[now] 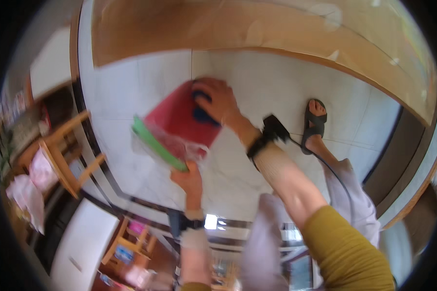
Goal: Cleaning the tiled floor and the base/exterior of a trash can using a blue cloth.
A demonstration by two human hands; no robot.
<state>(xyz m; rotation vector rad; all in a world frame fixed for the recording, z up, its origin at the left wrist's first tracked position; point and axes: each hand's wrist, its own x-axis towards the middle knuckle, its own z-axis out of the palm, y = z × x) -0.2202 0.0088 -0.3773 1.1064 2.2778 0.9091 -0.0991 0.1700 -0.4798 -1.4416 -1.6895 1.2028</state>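
A flat red packet (178, 118) is held over the pale tiled floor, blurred by motion. Clear plastic film (198, 150) shows along its lower side, and a bright green strip (156, 143) runs along the lower left edge. My left hand (187, 178) pinches the near end of that strip. At the packet's upper right corner, my right hand (218, 100) grips it with curled fingers. Dark blue curved shapes (203, 115) show beneath those fingers; whether they are printed or a separate piece is unclear.
A large brown cardboard-like panel (218, 29) spans the top. My sandalled foot (315, 123) stands on the tiles (240, 167) at right. A dark cable (340, 178) hangs near that leg. Wooden chairs (60, 160) with pink cloth (42, 167) and a white-topped surface (83, 243) are at left.
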